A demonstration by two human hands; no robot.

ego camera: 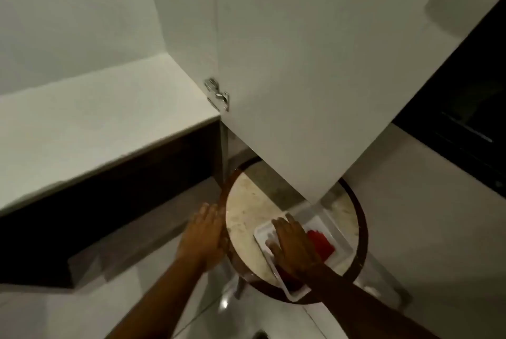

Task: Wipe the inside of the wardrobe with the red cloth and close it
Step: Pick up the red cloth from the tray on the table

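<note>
At five o'clock, your right hand (294, 249), fingers flat, covers the red cloth (321, 245): fetching stage; next, grasp it.

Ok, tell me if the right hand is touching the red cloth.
Cannot tell. In the head view the right hand lies over the red cloth in the white tray, hiding any contact.
</note>
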